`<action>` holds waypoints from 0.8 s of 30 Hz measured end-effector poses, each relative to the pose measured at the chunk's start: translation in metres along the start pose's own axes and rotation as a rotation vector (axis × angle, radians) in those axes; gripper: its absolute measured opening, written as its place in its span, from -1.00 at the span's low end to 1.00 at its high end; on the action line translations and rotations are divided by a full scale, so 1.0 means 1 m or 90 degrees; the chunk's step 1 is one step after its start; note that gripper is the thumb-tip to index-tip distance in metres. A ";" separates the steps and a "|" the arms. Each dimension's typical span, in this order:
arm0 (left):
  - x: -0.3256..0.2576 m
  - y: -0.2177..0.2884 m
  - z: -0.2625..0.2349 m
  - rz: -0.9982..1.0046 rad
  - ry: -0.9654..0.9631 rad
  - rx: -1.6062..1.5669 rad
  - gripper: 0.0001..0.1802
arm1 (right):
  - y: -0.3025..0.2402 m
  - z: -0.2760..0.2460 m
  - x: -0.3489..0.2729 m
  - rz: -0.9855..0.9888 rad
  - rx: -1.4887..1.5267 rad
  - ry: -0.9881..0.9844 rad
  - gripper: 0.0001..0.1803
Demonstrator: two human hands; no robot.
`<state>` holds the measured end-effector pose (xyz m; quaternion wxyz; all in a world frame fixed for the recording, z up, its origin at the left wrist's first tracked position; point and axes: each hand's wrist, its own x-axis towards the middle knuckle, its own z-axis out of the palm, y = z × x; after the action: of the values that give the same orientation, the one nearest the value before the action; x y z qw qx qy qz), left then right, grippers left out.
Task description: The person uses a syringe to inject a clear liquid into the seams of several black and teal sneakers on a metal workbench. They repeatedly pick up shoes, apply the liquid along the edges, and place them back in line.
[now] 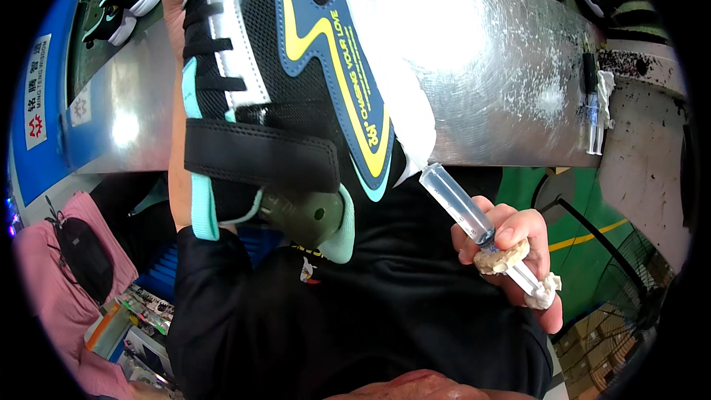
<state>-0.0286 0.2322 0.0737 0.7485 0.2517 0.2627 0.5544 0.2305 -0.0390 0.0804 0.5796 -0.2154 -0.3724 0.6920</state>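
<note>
Scuffed metal counter (503, 67) ahead. Left hand (176, 0) grips a black-and-navy sneaker (296, 89) at the toe, raised over the counter. Right hand (511, 252), fingers clenched, holds a syringe (459, 204), nozzle near the white sole. Shoe likely light, flexible; syringe barrel probably slick, glue-crusted.

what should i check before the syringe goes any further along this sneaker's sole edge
1. Left hand grips the sneaker firmly: ok, wrapped around its lace side.
2. Right hand holds the syringe steady: ok, fingers closed round the barrel.
3. Syringe tip meets the white sole edge: ok, it sits right at it.
4. Plunger free to press: cannot tell, its end is caked with dried lumps.
5. Fluid left in the barrel: cannot tell, it looks cloudy.
6. Spare syringes at hand: ok, on the metal bench.
</note>
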 end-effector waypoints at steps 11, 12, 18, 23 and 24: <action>0.001 -0.005 -0.020 -0.037 0.027 0.054 -0.63 | 0.013 -0.012 -0.012 -0.040 -0.009 -0.001 0.00; -0.001 0.002 -0.021 -0.036 0.031 0.063 -0.64 | 0.013 -0.013 -0.012 -0.040 -0.003 -0.004 0.01; -0.012 0.028 -0.056 -0.099 0.049 0.131 -0.65 | 0.021 -0.020 -0.010 -0.061 0.005 0.001 0.08; -0.052 0.034 -0.054 -0.128 0.137 0.181 -0.65 | 0.028 -0.016 -0.004 -0.084 0.073 0.026 0.14; -0.064 0.037 -0.049 -0.146 0.133 0.173 -0.61 | 0.027 -0.018 -0.003 -0.080 0.051 0.005 0.13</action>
<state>-0.1035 0.1846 0.0697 0.7342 0.2601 0.4386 0.4482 0.2270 -0.0381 0.0485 0.6316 -0.1706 -0.3549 0.6678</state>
